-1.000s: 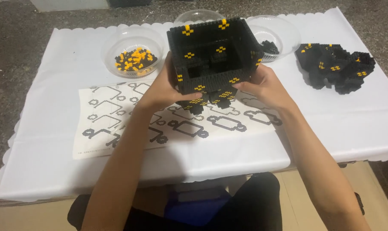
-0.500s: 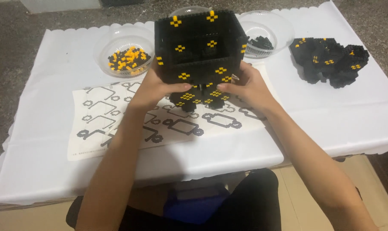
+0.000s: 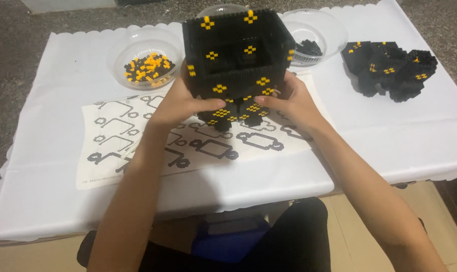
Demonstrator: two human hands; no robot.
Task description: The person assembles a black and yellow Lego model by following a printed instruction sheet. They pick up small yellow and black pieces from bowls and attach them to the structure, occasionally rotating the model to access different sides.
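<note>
Left hand point(image 3: 180, 103) and right hand point(image 3: 294, 100) grasp the hollow black block box point(image 3: 237, 55) from both sides, fingers clenched under it, apparently steadying it above the diagram sheet point(image 3: 137, 146)

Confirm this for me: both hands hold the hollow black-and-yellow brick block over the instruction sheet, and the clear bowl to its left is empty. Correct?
Not quite. The head view shows the clear bowl to the left holding loose yellow and black bricks, not empty. The rest stands: the left hand and right hand hold the hollow black-and-yellow brick block over the instruction sheet.
</note>
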